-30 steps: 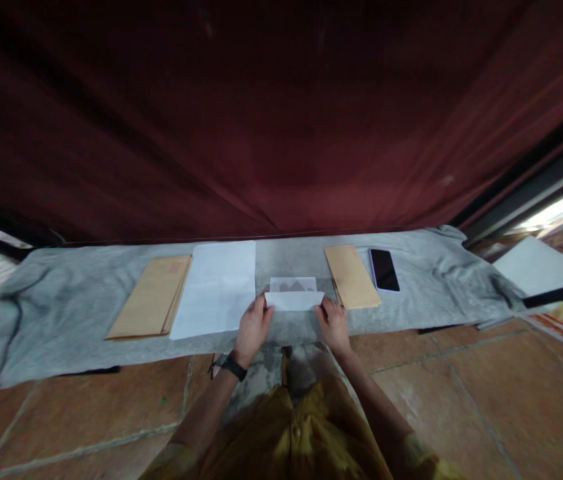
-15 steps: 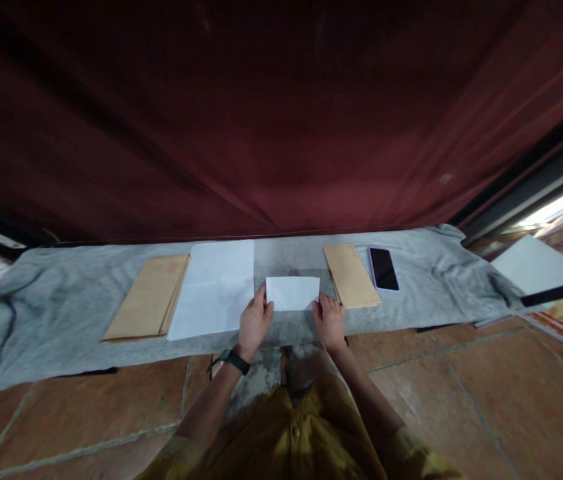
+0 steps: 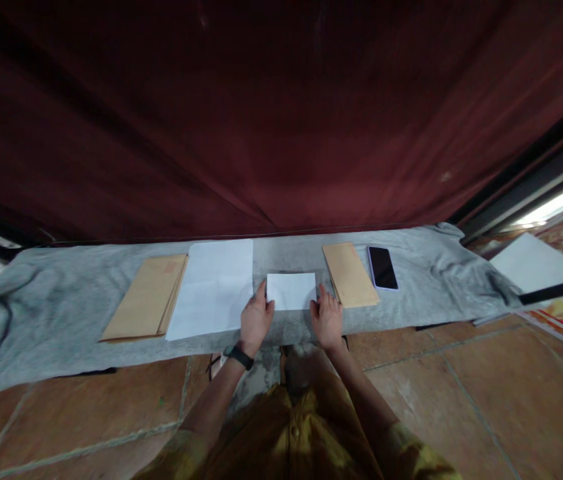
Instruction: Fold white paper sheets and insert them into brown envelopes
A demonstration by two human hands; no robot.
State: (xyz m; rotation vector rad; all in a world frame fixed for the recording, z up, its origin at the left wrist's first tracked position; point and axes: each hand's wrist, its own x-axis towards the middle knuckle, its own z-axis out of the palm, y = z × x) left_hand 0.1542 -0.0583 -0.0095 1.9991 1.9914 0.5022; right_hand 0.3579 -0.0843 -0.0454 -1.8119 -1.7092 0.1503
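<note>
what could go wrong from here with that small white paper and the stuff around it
The left hand sits at the corner of the large white sheets, so it might nudge them askew. The right hand is close beside brown envelopes and could shift them. The small white paper may slide on the grey cloth.

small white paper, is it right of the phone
No, the small white paper is between the left hand and right hand, left of the phone.

A dark-screened phone (image 3: 382, 268) lies on gray cloth (image 3: 441, 277) near a dark red curtain (image 3: 281, 133).
</note>
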